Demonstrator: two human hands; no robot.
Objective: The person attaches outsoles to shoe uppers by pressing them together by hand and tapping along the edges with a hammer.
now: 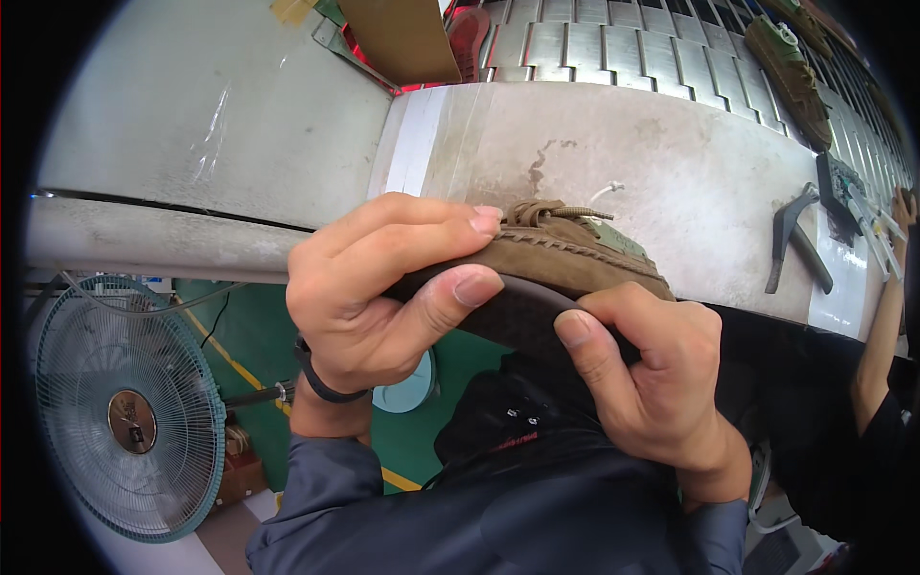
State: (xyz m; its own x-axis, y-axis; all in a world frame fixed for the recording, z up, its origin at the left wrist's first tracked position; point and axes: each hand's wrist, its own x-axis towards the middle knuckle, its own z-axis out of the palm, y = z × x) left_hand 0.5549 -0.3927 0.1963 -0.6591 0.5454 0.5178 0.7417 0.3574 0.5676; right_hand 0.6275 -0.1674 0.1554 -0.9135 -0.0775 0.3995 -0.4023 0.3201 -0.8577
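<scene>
Between my two hands is a brown shoe (565, 262) with a laced top and a green patch on its side, tipped so that its dark sole (522, 311) faces me. My left hand (383, 287) grips one end, fingers over the upper and thumb on the sole's edge. At the other end my right hand (661, 369) pinches the sole's rim, thumb pressed on the dark sole and forefinger against the upper. The shoe is held at the front edge of the worktable (661, 144). My palms and fingers hide both of its ends.
A metal slat conveyor (613, 48) runs along the back, with another brown shoe (791, 77) on it. Black-handled pliers (800, 240) lie at the right of the table. A co-worker's arm (882, 326) shows at far right. A fan (129, 407) stands at lower left.
</scene>
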